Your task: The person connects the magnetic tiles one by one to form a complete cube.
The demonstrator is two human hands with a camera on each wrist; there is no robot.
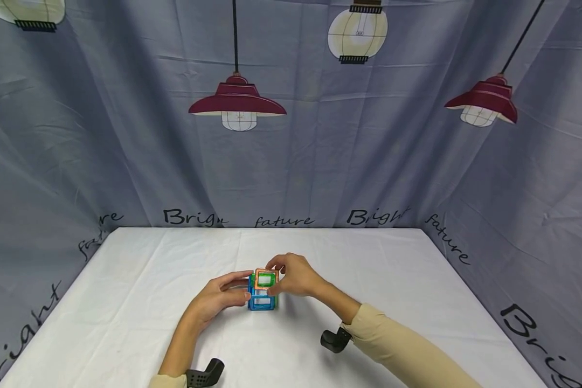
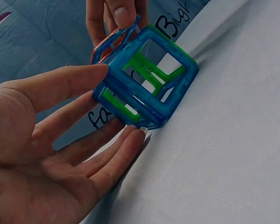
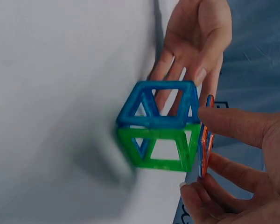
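A small cube of see-through blue and green magnetic tiles point(image 1: 261, 309) stands on the white tabletop. My right hand point(image 1: 298, 276) pinches an orange square magnetic tile point(image 1: 267, 270) by its edges over the cube's top. Seen edge-on in the right wrist view, the orange tile point(image 3: 206, 154) has a blue edge running alongside it. My left hand point(image 1: 213, 298) is at the cube's left side, its fingers mostly straight and its fingertips against the blue frames point(image 2: 151, 100). The open centres of the frames let the green far tiles point(image 2: 147, 70) show through.
White cloth covers the table point(image 1: 359, 264). Behind and beside it hangs a grey-blue curtain point(image 1: 300, 161) printed with lamps and lettering. A black wrist camera point(image 1: 336, 340) sticks out below the right cuff, another point(image 1: 206, 373) beside the left wrist.
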